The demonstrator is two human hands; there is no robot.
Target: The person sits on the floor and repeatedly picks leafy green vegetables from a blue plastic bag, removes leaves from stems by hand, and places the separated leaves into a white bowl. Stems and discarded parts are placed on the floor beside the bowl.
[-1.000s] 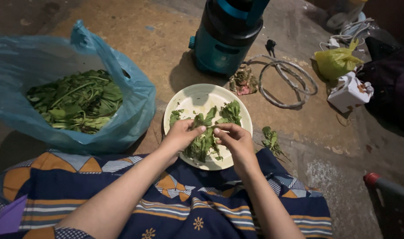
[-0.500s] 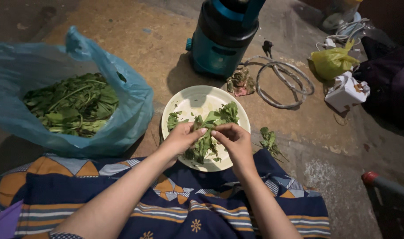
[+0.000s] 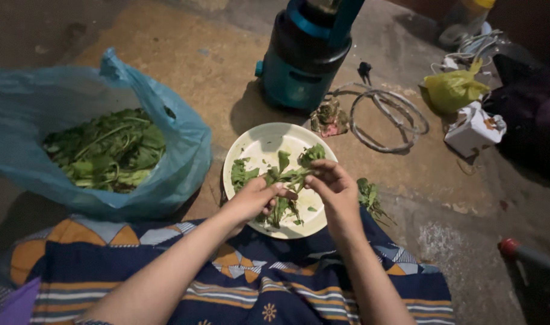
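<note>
Between both hands' fingers [image 3: 277, 190], leafy sprig [image 3: 292, 174]

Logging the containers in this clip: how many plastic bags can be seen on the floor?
2. A large blue plastic bag full of green leaves lies left of the white plate. A small yellow-green plastic bag sits at the upper right beside a white box. The dark right edge may hide more.

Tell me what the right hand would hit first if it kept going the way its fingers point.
The right hand points left, so it would probably meet the leafy stem and then the left hand; depth is unclear.
</note>
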